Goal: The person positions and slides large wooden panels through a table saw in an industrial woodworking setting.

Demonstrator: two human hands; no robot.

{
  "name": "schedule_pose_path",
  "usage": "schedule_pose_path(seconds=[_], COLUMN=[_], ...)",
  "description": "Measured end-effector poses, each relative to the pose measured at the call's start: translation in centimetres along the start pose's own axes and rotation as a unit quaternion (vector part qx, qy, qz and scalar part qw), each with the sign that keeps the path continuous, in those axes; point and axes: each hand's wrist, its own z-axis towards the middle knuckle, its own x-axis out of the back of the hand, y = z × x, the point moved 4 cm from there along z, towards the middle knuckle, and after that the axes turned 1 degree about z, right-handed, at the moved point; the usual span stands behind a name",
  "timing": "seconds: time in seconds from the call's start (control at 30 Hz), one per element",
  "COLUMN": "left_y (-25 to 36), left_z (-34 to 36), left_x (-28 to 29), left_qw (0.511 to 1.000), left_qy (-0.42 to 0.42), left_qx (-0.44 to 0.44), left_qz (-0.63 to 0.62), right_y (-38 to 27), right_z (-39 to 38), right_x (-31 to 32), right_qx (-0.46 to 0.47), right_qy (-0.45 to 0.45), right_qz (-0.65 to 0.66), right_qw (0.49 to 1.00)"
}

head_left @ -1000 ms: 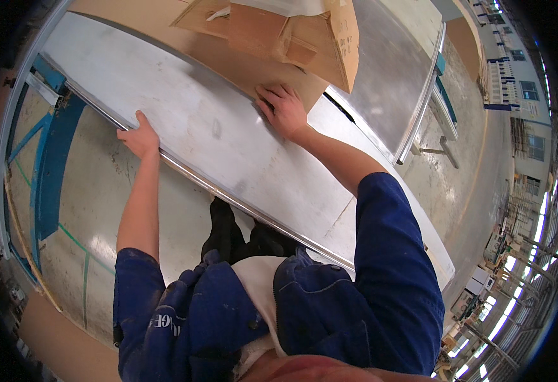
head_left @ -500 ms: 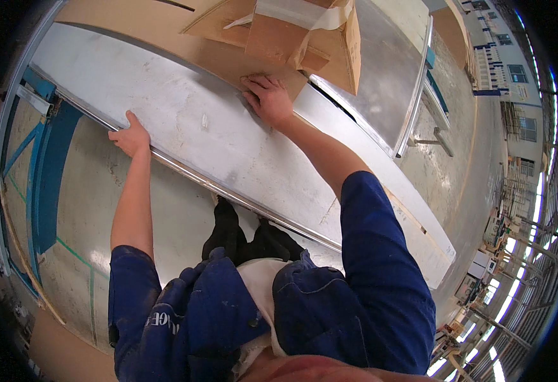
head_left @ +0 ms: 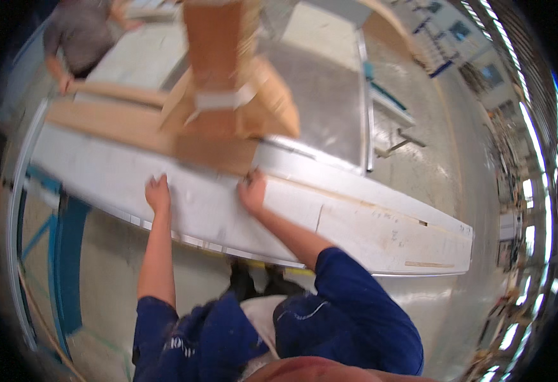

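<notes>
A long pale panel (head_left: 110, 172) lies across in front of me, with a metal-trimmed near edge. Over its left part is my left hand (head_left: 158, 194), fingers curled in and slightly blurred; what they hold, if anything, does not show. My right hand (head_left: 252, 193) is closed beside the corner of a flat brown sheet (head_left: 221, 153), near the panel's middle. Whether its fingers grip that corner is hidden. A folded cardboard piece with pale tape (head_left: 218, 100) stands on the sheet, smeared by motion.
At the far left a person in a grey shirt (head_left: 81, 35) has a hand by a brown strip. A grey metal-topped table (head_left: 317, 83) stands beyond the panel. Blue-green support legs (head_left: 72, 267) are at the left, and a metal stand (head_left: 403, 143) is at the right.
My left hand has left the panel's near metal edge and moved inward over its surface. My right hand has gone from lying flat on the sheet to closed beside its corner. The view has shifted.
</notes>
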Motion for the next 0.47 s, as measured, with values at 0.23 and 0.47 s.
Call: schedule_pose_path(seconds=[0.23,0.47], left_y=[-1.7,-3.2], left_z=[4.1,2.5], left_x=[-6.0,-10.6], left_qw=[0.932,0.875], left_qy=[-0.102,-0.423], left_qx=[0.280,0.187], left_qz=[-0.206,-0.142], right_y=[0.4,12.4], right_z=[-6.5,-16.1], right_x=[3.1,31.2], right_qx=[0.031,-0.228], right_qy=[-0.329,0.132], right_qz=[0.021,-0.192], right_qw=[0.944,0.945])
